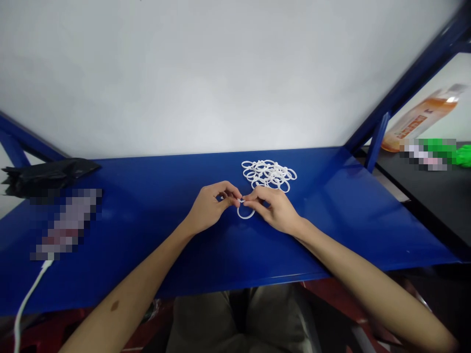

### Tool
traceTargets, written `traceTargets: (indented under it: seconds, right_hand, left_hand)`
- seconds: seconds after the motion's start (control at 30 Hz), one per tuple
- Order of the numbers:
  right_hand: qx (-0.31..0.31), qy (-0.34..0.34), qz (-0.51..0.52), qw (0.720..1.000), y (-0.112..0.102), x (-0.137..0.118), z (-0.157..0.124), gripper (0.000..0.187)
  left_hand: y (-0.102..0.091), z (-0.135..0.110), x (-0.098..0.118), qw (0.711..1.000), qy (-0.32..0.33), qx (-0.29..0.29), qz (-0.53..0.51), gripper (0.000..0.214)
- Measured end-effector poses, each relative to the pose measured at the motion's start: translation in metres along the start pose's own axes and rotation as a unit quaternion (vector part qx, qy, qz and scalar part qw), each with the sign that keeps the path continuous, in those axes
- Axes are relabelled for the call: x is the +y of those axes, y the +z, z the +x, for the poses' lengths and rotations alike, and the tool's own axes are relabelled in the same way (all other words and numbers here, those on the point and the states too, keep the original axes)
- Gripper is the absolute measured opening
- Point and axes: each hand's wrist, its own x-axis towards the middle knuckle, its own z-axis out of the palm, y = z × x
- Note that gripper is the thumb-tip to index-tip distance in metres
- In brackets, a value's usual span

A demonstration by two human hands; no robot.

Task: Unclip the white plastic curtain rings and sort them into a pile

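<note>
Pinched between my two hands is a white cable tie, bent into a loop that hangs down over the blue shelf. My left hand is closed, with thumb and index finger gripping the top of the loop from the left. From the right, the closed fingers of my right hand hold the same spot, so the fingertips of both hands almost touch. The joint of the loop is partly hidden by the fingers. Just beyond my right hand lies a loose pile of white looped cable ties, several overlapping.
The blue metal shelf backs onto a pale wall. At left lie a black plastic bag and a blurred-out device with a white cable. A bottle of orange drink stands right, on a dark surface past the blue brace.
</note>
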Motion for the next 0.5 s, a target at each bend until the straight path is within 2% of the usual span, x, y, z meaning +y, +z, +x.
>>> traceTargets:
  seconds: [0.17, 0.5]
  right_hand:
    - [-0.006, -0.014, -0.008, 1.0, 0.001, 0.0022, 0.0004, 0.012]
    - [-0.028, 0.017, -0.032, 0.999, 0.001, 0.004, 0.0002, 0.014]
  left_hand:
    - [0.0002, 0.0001, 0.0028, 1.0, 0.016, 0.004, 0.015, 0.005]
    - [0.0027, 0.0005, 0.0034, 0.998, 0.034, 0.009, 0.048, 0.008]
